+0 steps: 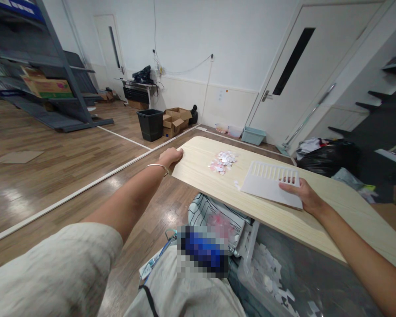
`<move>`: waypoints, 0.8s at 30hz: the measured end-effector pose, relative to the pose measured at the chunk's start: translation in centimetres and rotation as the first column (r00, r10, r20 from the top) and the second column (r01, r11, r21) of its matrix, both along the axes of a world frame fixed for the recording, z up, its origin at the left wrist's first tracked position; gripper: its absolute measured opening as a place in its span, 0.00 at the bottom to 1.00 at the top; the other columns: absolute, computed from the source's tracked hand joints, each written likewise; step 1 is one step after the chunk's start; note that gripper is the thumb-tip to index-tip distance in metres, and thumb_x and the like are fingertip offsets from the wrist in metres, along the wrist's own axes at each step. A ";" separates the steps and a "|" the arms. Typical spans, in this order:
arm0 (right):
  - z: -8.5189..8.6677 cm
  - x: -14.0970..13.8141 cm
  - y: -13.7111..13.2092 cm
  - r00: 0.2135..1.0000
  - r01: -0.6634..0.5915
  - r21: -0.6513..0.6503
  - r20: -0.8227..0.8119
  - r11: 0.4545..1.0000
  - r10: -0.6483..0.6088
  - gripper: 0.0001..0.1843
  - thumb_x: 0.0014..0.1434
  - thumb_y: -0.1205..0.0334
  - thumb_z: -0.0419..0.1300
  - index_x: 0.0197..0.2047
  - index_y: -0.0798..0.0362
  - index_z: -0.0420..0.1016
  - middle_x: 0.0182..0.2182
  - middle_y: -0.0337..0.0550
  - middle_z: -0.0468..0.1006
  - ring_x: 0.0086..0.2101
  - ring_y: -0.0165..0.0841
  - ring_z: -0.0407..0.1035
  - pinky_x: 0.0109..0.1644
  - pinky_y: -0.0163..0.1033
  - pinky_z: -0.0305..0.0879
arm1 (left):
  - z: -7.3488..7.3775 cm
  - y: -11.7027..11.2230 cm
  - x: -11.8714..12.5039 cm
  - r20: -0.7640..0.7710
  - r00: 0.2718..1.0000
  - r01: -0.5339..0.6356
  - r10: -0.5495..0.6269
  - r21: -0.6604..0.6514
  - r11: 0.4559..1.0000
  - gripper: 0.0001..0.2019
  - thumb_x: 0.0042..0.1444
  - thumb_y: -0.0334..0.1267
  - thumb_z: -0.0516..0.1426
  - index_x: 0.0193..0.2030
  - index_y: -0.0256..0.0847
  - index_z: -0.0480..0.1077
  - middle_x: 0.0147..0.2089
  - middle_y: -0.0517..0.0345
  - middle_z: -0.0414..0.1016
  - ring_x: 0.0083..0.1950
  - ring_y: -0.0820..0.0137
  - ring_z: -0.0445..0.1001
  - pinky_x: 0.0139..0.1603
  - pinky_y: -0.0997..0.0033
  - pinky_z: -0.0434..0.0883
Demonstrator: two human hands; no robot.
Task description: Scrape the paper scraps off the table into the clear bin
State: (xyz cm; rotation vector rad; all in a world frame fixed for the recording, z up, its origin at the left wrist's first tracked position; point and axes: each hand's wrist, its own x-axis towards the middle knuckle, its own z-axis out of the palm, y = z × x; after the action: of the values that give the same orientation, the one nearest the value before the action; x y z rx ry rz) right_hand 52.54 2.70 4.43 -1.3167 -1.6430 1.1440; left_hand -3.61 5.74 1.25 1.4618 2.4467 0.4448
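Note:
My left hand (171, 157), with a bangle at the wrist, is closed round the left edge of the pale wooden tabletop (194, 169). A white board with a row of slots along its far side (264, 185) rests on or just over the tabletop. My right hand (302, 196) grips this board at its right end, thumb on top; its other fingers are partly hidden. To the board's left lies a heap of small white and pinkish paper scraps (225, 161). A loose white scrap (236, 185) sits by the board's left corner.
Below the tabletop's near edge stands a clear plastic bin (251, 264) with white scraps inside. A patterned cloth (201, 207) is beside it. Farther off are a black bin (151, 125), cardboard boxes (173, 123), a light blue tub (253, 135) and a black bag (326, 156).

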 end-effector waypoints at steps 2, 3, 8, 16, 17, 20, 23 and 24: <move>-0.1 -0.1 -0.1 0.998 0.037 0.010 -0.043 0.999 -0.037 0.28 0.41 0.33 0.92 0.36 0.35 0.89 0.40 0.49 0.98 0.46 0.65 0.94 0.54 0.66 0.91 | 0.0 0.0 0.0 -0.001 1.000 -0.001 0.001 0.001 1.000 0.39 0.88 0.55 0.49 0.83 0.30 0.86 0.83 0.25 0.86 0.82 0.38 0.88 0.75 0.54 0.84; -0.1 -0.2 -0.1 0.996 0.064 0.023 -0.061 0.998 -0.063 0.28 0.40 0.34 0.92 0.37 0.36 0.89 0.40 0.48 0.98 0.46 0.64 0.94 0.53 0.64 0.91 | 0.0 0.0 -0.1 -0.002 1.000 0.000 0.000 0.002 1.000 0.39 0.87 0.56 0.50 0.83 0.30 0.86 0.83 0.26 0.86 0.82 0.38 0.88 0.75 0.54 0.84; -0.5 -0.3 0.0 0.998 0.041 0.035 -0.039 0.999 -0.039 0.27 0.40 0.38 0.94 0.36 0.37 0.89 0.33 0.45 0.95 0.39 0.57 0.91 0.45 0.58 0.88 | 0.0 0.0 -0.2 -0.008 1.000 0.003 -0.003 0.003 1.000 0.38 0.88 0.55 0.50 0.83 0.30 0.86 0.84 0.25 0.85 0.82 0.38 0.88 0.76 0.55 0.83; -1.5 2.5 1.3 0.991 -0.112 -0.018 -0.075 0.994 0.110 0.21 0.48 0.38 0.91 0.39 0.32 0.93 0.37 0.37 0.97 0.32 0.53 0.87 0.37 0.58 0.83 | -0.1 0.2 -0.3 -0.015 1.000 0.017 -0.017 0.009 1.000 0.39 0.86 0.56 0.50 0.81 0.29 0.87 0.82 0.25 0.86 0.82 0.37 0.88 0.76 0.54 0.84; -1.5 2.6 1.3 0.988 -0.119 -0.016 -0.100 0.993 0.117 0.21 0.48 0.39 0.92 0.39 0.33 0.92 0.35 0.38 0.96 0.31 0.52 0.86 0.35 0.56 0.83 | -0.1 0.2 -0.3 -0.016 1.000 0.017 -0.017 0.010 1.000 0.39 0.85 0.55 0.50 0.81 0.29 0.87 0.82 0.25 0.86 0.82 0.37 0.88 0.76 0.53 0.84; -1.1 2.1 1.0 0.989 -0.097 -0.004 -0.110 0.995 0.096 0.22 0.47 0.37 0.92 0.37 0.34 0.91 0.33 0.41 0.96 0.30 0.51 0.85 0.34 0.55 0.83 | -0.1 0.2 -0.2 -0.016 1.000 0.016 -0.016 0.007 1.000 0.39 0.85 0.55 0.50 0.82 0.28 0.86 0.83 0.25 0.85 0.82 0.37 0.87 0.76 0.53 0.84; -0.3 1.1 0.3 0.999 -0.051 -0.007 -0.003 0.999 0.051 0.26 0.46 0.32 0.91 0.36 0.36 0.90 0.37 0.45 0.98 0.32 0.53 0.86 0.39 0.58 0.85 | -0.1 0.3 -0.3 -0.016 1.000 0.013 -0.013 0.001 1.000 0.39 0.86 0.55 0.50 0.83 0.28 0.86 0.84 0.25 0.84 0.83 0.37 0.87 0.76 0.54 0.83; 0.0 0.8 0.1 0.999 -0.041 -0.014 0.025 0.999 0.041 0.28 0.44 0.31 0.91 0.36 0.37 0.90 0.37 0.47 0.98 0.33 0.54 0.87 0.41 0.59 0.86 | -0.1 0.3 -0.3 -0.016 1.000 0.012 -0.012 0.000 1.000 0.39 0.86 0.55 0.50 0.83 0.29 0.86 0.84 0.25 0.84 0.83 0.37 0.87 0.76 0.54 0.83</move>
State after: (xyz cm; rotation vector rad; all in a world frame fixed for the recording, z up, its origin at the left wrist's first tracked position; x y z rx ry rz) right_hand 53.37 2.79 4.39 -1.3158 -1.6901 1.1686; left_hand -3.90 6.03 1.18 1.4853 2.4490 0.4322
